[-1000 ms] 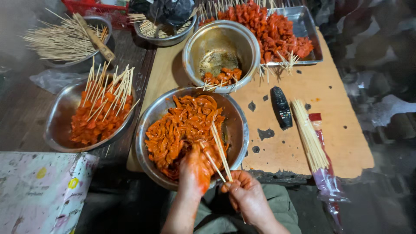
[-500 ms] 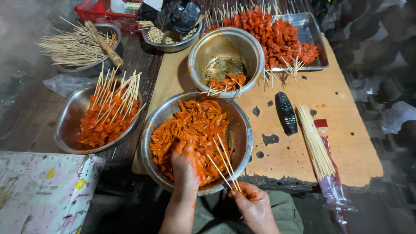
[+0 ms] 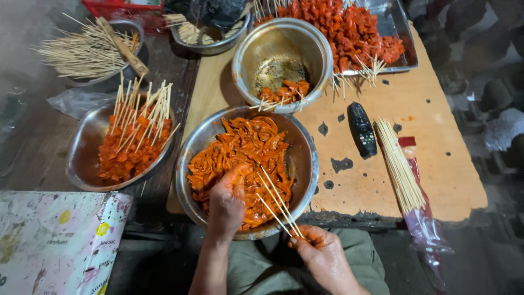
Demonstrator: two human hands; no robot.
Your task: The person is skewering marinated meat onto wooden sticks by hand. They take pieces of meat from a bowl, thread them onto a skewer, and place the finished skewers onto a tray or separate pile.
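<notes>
1. Two hands worked: the left hand pinched red marinated strips in the near steel bowl.
2. The right hand gripped bare skewers (tips over the bowl); threading would go best with one strip at a time.

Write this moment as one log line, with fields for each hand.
left hand: in marinated strips, steel bowl | right hand: holds bamboo skewers over bowl rim
</notes>
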